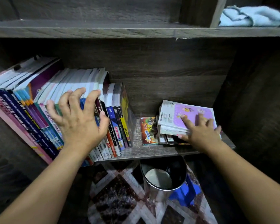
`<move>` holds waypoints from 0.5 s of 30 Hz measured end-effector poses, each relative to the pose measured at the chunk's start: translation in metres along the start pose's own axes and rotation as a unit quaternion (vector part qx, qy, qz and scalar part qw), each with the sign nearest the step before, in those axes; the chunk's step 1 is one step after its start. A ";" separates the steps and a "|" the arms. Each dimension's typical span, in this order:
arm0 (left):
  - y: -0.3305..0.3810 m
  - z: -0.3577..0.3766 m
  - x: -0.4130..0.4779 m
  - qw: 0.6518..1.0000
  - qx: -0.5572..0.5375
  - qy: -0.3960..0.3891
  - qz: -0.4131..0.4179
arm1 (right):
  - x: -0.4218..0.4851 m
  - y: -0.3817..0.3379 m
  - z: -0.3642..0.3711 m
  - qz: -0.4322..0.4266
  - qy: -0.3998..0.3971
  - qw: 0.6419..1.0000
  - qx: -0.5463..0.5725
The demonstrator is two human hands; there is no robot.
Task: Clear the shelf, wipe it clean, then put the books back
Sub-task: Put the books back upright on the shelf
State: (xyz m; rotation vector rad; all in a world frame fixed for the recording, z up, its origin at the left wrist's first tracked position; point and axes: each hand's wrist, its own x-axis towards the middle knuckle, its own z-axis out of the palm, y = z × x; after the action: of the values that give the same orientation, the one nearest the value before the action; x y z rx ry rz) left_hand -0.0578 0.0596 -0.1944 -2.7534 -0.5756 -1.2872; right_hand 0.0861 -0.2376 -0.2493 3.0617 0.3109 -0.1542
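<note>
A row of upright books (44,110) leans left on the dark wooden shelf (145,152). My left hand (79,120) is spread over their spines, its fingertips hooked over the top edges of the middle books. At the right end lies a flat stack of books (171,125) topped by a purple-covered one (191,113). My right hand (199,131) rests on that top book with its fingers straight. A small colourful book (148,130) lies flat between the row and the stack. A light blue cloth (252,16) sits on the shelf above, at the right.
Below the shelf stands a round metal bin (164,177) on a patterned rug (120,194). Something blue (186,191) lies beside the bin. A vertical divider (217,12) splits the upper shelf. Dark wooden side walls close the shelf left and right.
</note>
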 end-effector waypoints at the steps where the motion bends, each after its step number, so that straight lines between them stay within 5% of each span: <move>1: 0.000 0.000 0.000 1.000 -0.001 0.003 0.000 | -0.001 0.003 0.003 -0.003 -0.010 1.000 0.005; 8: 0.003 -0.003 0.000 1.000 -0.002 -0.001 -0.009 | -0.010 0.015 0.002 -0.087 0.024 0.996 0.016; 13: 0.003 -0.003 0.000 1.000 -0.004 0.000 -0.009 | -0.015 0.016 -0.004 0.028 0.005 0.999 0.031; 15: 0.003 -0.003 0.000 1.000 -0.003 -0.002 -0.009 | -0.019 0.008 -0.013 0.036 0.070 0.996 0.049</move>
State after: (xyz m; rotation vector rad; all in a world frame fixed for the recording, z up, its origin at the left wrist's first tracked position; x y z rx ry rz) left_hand -0.0587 0.0566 -0.1921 -2.7617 -0.5983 -1.2887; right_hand 0.0703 -0.2480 -0.2335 3.1825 0.2036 0.0495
